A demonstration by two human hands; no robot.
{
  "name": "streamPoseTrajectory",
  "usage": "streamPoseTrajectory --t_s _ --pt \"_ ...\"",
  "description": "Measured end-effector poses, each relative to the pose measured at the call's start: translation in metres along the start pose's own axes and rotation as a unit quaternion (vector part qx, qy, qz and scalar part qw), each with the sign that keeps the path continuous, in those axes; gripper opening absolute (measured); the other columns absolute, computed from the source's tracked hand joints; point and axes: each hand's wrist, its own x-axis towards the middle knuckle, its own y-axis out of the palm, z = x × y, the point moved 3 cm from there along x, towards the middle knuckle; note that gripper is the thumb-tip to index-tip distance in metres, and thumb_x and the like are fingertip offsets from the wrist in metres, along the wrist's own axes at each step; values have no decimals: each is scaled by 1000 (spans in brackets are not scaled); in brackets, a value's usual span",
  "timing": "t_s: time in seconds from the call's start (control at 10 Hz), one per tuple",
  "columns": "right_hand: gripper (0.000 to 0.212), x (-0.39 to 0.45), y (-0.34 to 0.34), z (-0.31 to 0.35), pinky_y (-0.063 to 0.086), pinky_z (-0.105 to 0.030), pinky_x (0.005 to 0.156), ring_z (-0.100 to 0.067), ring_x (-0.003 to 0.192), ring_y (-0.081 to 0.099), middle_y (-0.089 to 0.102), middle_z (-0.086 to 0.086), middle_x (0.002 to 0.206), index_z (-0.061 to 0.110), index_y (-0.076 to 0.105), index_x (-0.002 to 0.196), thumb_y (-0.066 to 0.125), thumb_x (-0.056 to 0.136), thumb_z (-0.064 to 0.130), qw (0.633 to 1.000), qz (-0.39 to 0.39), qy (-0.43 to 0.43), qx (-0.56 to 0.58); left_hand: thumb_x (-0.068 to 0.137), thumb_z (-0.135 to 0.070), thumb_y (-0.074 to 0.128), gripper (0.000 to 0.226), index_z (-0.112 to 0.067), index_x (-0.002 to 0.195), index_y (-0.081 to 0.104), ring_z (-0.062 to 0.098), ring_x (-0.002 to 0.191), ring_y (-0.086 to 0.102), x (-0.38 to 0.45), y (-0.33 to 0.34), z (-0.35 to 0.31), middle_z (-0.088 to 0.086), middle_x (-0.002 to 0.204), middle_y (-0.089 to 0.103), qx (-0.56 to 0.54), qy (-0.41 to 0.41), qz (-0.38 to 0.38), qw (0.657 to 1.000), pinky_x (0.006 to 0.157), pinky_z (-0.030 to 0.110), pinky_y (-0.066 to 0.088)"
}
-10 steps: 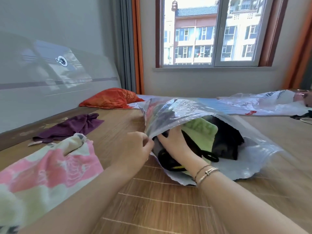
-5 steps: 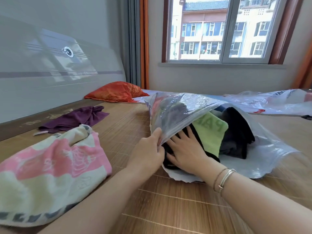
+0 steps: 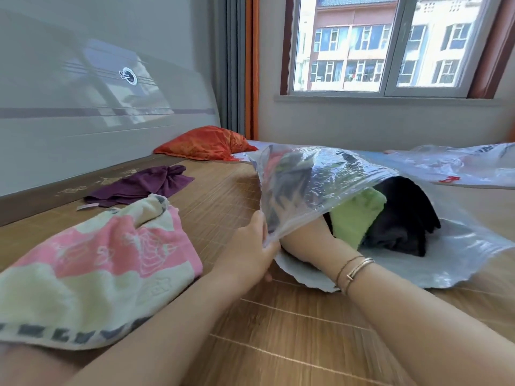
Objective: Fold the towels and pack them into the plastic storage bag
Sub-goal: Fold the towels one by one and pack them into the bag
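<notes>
The clear plastic storage bag (image 3: 348,185) lies on its side on the bamboo mat (image 3: 278,330), mouth towards the person, and the left hand (image 3: 248,249) pinches the bag's upper flap at its near corner, lifting it open. The right hand (image 3: 303,240) is pushed into the mouth under that flap — its fingers are hidden, so I cannot tell how they lie — just beside a folded green towel (image 3: 356,215) and a dark towel (image 3: 401,221) already inside. Left of the bag waits a pink-and-cream towel (image 3: 92,263), beyond it a purple cloth (image 3: 142,185), and an orange pillow (image 3: 203,143) further back.
</notes>
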Motion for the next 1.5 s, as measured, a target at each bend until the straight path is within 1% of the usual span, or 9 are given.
streamPoseTrajectory --t_s 0.1,0.3,0.6,0.7,0.8,1.1,1.3,1.4,1.5 --pt "54 -10 -32 -34 27 -56 110 -28 136 36 45 -5 144 21 44 141 41 91 40 945 103 -151 -271 85 -45 63 38 -23 79 32 16 57 59 -12 -9 -1 0 75 55 27 -21 -44 998 51 28 44" --pt "23 -80 -77 -13 51 -39 74 -27 90 59 63 -5 95 12 66 92 52 74 15 945 38 -233 -226 90 -39 61 31 -18 95 39 15 71 58 -67 -37 15 2 82 57 81 -58 -95 991 63 30 47" --pt "6 -120 -51 40 45 -41 76 -25 87 47 50 -6 89 8 51 85 47 81 5 981 105 -155 -51 87 1 55 30 -24 76 44 2 74 52 -112 -68 43 -9 81 54 40 -43 -153 987 67 5 39" --pt "9 -123 -46 48 44 -38 79 -24 91 48 50 -3 92 9 54 90 46 84 9 983 108 -146 -29 83 -13 62 14 -13 93 52 23 91 55 -121 -78 50 3 97 58 174 -29 -172 969 81 30 44" --pt "14 -124 -38 67 43 -32 82 -19 95 48 48 3 95 14 57 97 50 85 10 981 139 -136 18 84 -40 63 43 -19 118 49 28 111 48 -134 -90 66 0 120 53 348 -102 -125 923 93 38 40" --pt "51 -115 7 111 43 -43 97 -30 116 50 52 -5 129 25 46 135 51 85 17 960 251 -118 20 89 -16 56 14 -14 76 56 29 74 57 -155 -126 80 1 67 55 214 -28 -178 960 61 38 38" --pt "7 -117 5 128 49 -39 74 -28 87 59 63 -6 90 11 55 87 58 82 15 969 209 -65 112 89 -18 62 6 -15 85 64 7 71 57 -171 -132 58 -3 73 64 73 55 -163 982 65 25 41" --pt "12 -128 -7 127 44 -30 61 -21 82 58 64 -2 88 15 54 92 57 81 17 970 190 -16 152 85 -53 59 33 -21 78 64 8 74 59 -184 -130 54 -4 75 63 28 31 -109 993 70 26 44" --pt "12 -137 -22 123 38 -27 60 -19 82 56 63 1 86 16 52 90 54 80 10 969 175 -1 174 88 -58 45 48 -16 86 68 19 91 59 -195 -145 72 -1 91 66 94 -12 -213 973 84 40 46"
